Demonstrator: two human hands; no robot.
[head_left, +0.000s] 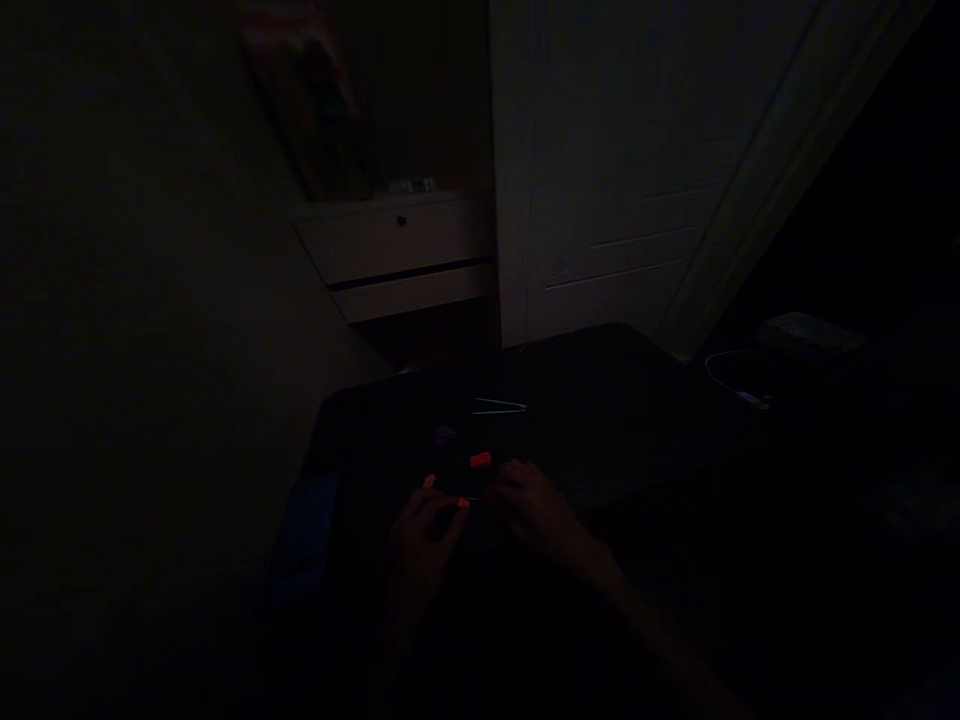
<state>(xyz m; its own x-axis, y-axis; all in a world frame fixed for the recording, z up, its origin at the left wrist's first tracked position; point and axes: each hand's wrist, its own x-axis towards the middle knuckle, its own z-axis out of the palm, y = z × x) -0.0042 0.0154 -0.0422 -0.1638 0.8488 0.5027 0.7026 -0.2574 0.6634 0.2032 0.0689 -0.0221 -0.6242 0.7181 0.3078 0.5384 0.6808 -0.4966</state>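
Note:
The room is very dark. My left hand (424,540) pinches a small orange piece (463,503) between thumb and forefinger. A thin pale rod (473,499) runs from that piece toward my right hand (529,505), whose fingers are closed around its other end; its kind is too dim to tell. Beside the left fingertips is another small orange piece (429,481). Just beyond the hands lies a larger orange block (481,460). A dim purple piece (445,435) rests farther back on the dark table (600,400).
Two thin metallic prongs joined at one end, like tweezers (500,406), lie toward the table's back. A bluish flat object (306,525) is at the left edge. Behind stand a drawer unit (397,245) and a pale panelled door (600,180). A white cable (716,372) is at right.

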